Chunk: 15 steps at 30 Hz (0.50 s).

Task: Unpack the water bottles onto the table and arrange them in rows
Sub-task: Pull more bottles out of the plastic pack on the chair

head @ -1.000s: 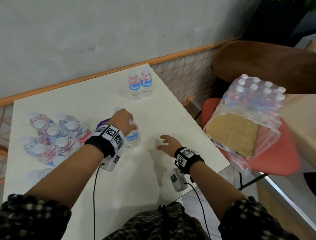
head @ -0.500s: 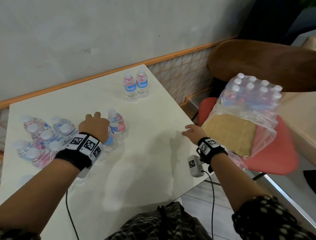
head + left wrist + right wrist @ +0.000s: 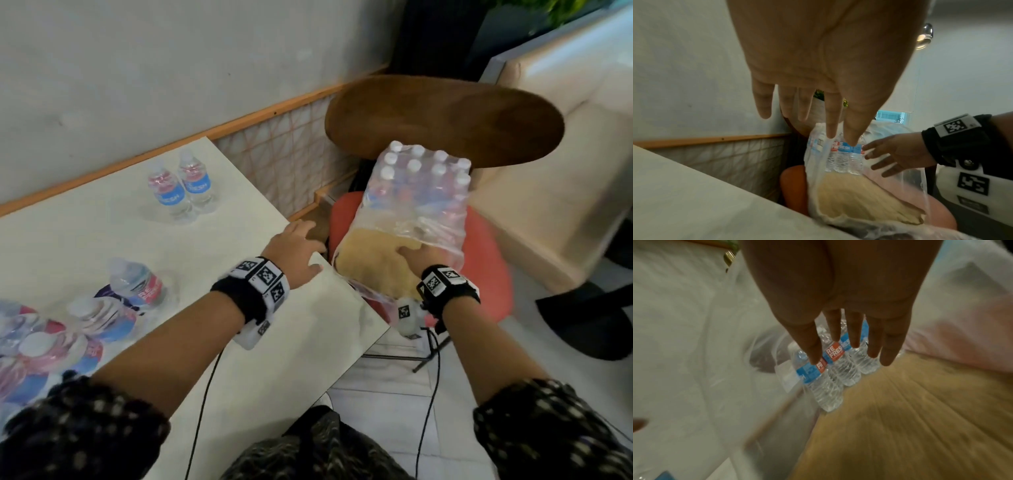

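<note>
Both hands, the right hand (image 3: 416,255) inside the torn pack (image 3: 411,219) on the red chair (image 3: 486,260) and the left hand (image 3: 294,255) over the table (image 3: 308,342) edge, are held empty with fingers spread, so one bottle (image 3: 825,386) is best gripped round its body and drawn clear of the wrap.

Both arms extended toward right of frame, hands empty.
Left hand (image 3: 295,254) lay at centre of the head view, fingers (image 3: 831,116) straight and spread. Right hand (image 3: 417,256) sat right of centre, fingers (image 3: 854,331) straight, slightly parted. Both wrists wore black bands.
</note>
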{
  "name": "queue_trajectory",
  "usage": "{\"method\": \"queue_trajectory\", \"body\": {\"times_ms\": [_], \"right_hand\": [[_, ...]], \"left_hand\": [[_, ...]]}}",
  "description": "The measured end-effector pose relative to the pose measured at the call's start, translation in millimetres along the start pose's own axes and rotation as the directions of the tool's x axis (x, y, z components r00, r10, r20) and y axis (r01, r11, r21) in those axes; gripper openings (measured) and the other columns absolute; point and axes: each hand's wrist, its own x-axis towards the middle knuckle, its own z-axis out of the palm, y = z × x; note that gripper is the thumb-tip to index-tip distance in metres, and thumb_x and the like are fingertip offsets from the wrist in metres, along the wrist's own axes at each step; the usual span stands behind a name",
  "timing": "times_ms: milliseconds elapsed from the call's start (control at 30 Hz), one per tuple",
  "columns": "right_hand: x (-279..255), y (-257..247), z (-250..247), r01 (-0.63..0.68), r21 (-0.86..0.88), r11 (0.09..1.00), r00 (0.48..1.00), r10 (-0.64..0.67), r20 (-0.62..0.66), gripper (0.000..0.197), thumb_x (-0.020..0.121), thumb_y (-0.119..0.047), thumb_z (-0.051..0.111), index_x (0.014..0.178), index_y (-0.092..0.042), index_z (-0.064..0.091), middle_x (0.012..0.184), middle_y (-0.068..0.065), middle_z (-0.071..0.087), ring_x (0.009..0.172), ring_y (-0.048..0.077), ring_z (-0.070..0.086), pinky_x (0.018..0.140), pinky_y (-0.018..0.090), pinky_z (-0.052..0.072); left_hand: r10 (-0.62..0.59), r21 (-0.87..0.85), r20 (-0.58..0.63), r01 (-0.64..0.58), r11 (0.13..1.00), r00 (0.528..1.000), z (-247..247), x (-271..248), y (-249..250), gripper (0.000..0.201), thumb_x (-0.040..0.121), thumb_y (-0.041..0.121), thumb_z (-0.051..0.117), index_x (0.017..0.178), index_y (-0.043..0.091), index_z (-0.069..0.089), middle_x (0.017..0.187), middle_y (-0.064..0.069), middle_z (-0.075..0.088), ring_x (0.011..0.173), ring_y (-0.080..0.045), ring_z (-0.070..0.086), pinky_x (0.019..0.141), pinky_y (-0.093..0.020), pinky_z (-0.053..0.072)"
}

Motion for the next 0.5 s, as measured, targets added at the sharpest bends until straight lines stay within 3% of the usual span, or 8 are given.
{"method": "queue_trajectory", "body": {"times_ms": [67, 133, 167, 233, 267, 333, 400, 500], "right_hand": [[5, -1, -10, -0.088, 0.036, 0.996, 0.992, 0.084, 0.091, 0.064, 0.091, -0.053, 0.049, 0.141, -0.015, 0.041, 0.143, 0.015, 0.044, 0.123, 0.033, 0.048, 0.098, 0.038, 0.042], [24, -3, -5, -0.113, 0.066, 0.991, 0.985, 0.103, 0.139, 0.088, 0.064, -0.08, 0.056, 0.136, -0.03, 0.047, 0.14, 0.005, 0.048, 0.101, 0.029, 0.056, 0.074, 0.039, 0.049], [39, -1, -3, -0.03, 0.002, 1.0, 0.987, 0.03, 0.156, 0.103, 0.046, -0.09, 0.056, 0.132, -0.036, 0.049, 0.137, -0.001, 0.049, 0.094, 0.026, 0.056, 0.068, 0.035, 0.048], [59, -9, 0, 0.031, 0.049, 0.998, 0.971, -0.042, 0.237, 0.124, 0.03, -0.098, 0.053, 0.138, -0.04, 0.041, 0.145, -0.007, 0.041, 0.112, 0.024, 0.054, 0.082, 0.039, 0.046], [54, -23, -4, 0.046, 0.043, 0.998, 0.966, -0.056, 0.252, 0.113, 0.05, -0.093, 0.053, 0.145, -0.035, 0.032, 0.151, -0.004, 0.033, 0.129, 0.024, 0.044, 0.098, 0.042, 0.04], [49, -41, -9, 0.118, -0.022, 0.993, 0.97, -0.11, 0.215, 0.061, 0.099, -0.047, 0.038, 0.151, -0.022, 0.018, 0.158, -0.001, 0.015, 0.146, 0.021, 0.015, 0.117, 0.037, 0.011], [63, -47, -12, 0.174, -0.08, 0.981, 0.979, -0.164, 0.12, 0.05, 0.103, -0.026, 0.03, 0.151, -0.024, 0.013, 0.159, -0.002, 0.009, 0.147, 0.021, 0.008, 0.118, 0.033, 0.006], [86, -44, -12, 0.268, -0.253, 0.93, 0.96, -0.238, 0.145, 0.064, 0.096, -0.02, 0.049, 0.15, -0.027, 0.016, 0.157, 0.003, 0.021, 0.142, 0.025, 0.028, 0.11, 0.029, 0.03]], "left_hand": [[0.043, -0.056, 0.01, -0.043, 0.998, 0.999, 9, 31, 18, 0.037, 0.088, 0.035, 0.059, 0.125, 0.029, 0.059, 0.158, -0.005, 0.014, 0.146, -0.025, 0.01, 0.111, -0.041, 0.03], [0.049, -0.076, 0.025, -0.047, 0.996, 0.998, 16, 57, 29, 0.044, 0.085, 0.035, 0.061, 0.129, 0.028, 0.056, 0.159, -0.004, 0.01, 0.147, -0.026, 0.008, 0.113, -0.045, 0.029], [0.045, -0.077, 0.026, -0.043, 0.996, 0.999, 19, 69, 34, 0.05, 0.084, 0.036, 0.061, 0.133, 0.027, 0.052, 0.159, -0.002, 0.01, 0.146, -0.025, 0.01, 0.113, -0.045, 0.029], [0.039, -0.089, -0.009, -0.039, 0.995, 0.999, 21, 85, 41, 0.057, 0.085, 0.036, 0.059, 0.137, 0.018, 0.043, 0.156, 0.002, 0.019, 0.142, -0.025, 0.024, 0.108, -0.044, 0.035], [0.04, -0.103, -0.041, -0.044, 0.994, 0.998, 22, 89, 44, 0.058, 0.086, 0.034, 0.058, 0.137, 0.014, 0.041, 0.152, 0.003, 0.025, 0.136, -0.025, 0.033, 0.105, -0.043, 0.039], [0.046, -0.148, -0.096, -0.06, 0.987, 0.994, 24, 90, 47, 0.058, 0.087, 0.031, 0.058, 0.137, 0.009, 0.039, 0.147, 0.001, 0.032, 0.128, -0.026, 0.043, 0.101, -0.043, 0.042], [0.049, -0.189, -0.117, -0.07, 0.979, 0.992, 27, 87, 47, 0.054, 0.088, 0.029, 0.058, 0.135, 0.008, 0.042, 0.145, 0.001, 0.035, 0.126, -0.025, 0.045, 0.103, -0.041, 0.041], [0.03, -0.225, -0.095, -0.051, 0.973, 0.995, 26, 78, 49, 0.048, 0.091, 0.027, 0.055, 0.135, 0.009, 0.045, 0.145, 0.002, 0.036, 0.122, -0.022, 0.05, 0.102, -0.038, 0.041]]}}
